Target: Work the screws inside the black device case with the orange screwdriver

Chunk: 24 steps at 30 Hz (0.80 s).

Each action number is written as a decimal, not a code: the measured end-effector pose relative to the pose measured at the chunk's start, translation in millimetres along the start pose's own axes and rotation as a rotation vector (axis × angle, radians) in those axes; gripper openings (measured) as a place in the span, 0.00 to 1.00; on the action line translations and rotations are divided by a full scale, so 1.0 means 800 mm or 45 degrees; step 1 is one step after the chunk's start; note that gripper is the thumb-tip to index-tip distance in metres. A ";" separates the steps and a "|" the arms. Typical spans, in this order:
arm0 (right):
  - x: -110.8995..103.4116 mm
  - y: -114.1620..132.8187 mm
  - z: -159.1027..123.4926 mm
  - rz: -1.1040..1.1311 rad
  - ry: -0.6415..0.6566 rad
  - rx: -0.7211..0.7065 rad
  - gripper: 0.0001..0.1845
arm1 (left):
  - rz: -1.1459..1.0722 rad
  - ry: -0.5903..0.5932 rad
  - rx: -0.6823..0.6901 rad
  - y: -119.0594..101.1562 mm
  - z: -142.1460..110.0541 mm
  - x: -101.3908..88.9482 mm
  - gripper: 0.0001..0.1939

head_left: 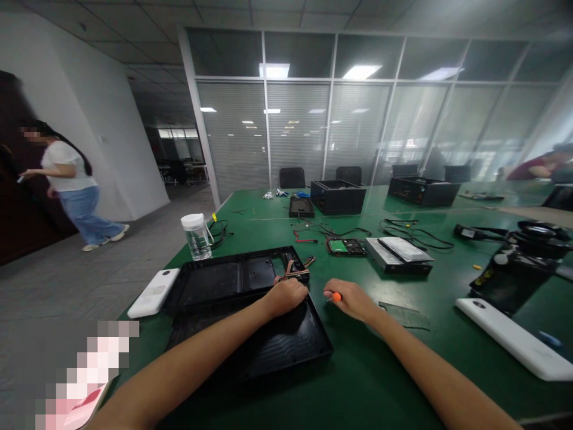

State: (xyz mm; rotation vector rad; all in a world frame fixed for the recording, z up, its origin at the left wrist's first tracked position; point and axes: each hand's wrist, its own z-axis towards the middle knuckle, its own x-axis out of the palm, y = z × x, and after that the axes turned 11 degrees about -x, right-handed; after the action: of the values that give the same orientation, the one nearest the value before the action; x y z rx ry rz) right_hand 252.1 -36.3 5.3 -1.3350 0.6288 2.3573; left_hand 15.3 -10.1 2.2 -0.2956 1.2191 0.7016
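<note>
A hinged-looking black plastic casing (224,276) lies opened out on the green table, its two shallow halves side by side. My left hand (286,297) is closed at the inner edge of the nearer half (286,340), close to a bundle of multicoloured wires (290,272). Whatever its curled fingers pinch is hidden. To the right of the casing, my right hand (353,301) is closed around a small screwdriver (336,297), whose orange end shows beside the thumb. This hand is apart from the casing, over the table.
Beyond my hands lie a hard drive (344,246), a silver-and-black drive unit (398,254) and loose cables (416,233). A water bottle (197,239) and white device (154,292) stand left. Black boxes (338,197) sit farther back. A person (71,179) walks at left.
</note>
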 end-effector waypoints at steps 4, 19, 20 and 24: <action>-0.002 -0.004 -0.003 0.022 -0.028 0.044 0.18 | -0.084 -0.103 0.001 -0.001 -0.005 0.013 0.14; -0.006 -0.022 -0.011 0.003 -0.175 0.319 0.20 | -0.377 -0.132 -0.067 0.004 -0.013 0.019 0.10; -0.006 -0.023 -0.011 0.008 -0.174 0.325 0.20 | -0.381 -0.124 -0.069 0.003 -0.013 0.018 0.10; -0.002 -0.028 -0.012 0.096 -0.222 0.401 0.14 | -0.393 -0.110 -0.068 0.003 -0.012 0.017 0.10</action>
State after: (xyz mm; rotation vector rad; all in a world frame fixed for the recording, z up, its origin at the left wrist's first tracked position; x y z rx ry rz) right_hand 271.0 -22.5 -2.5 -0.9736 0.9626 2.2809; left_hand 8.6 -9.3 -13.2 -0.4818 1.0451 0.4740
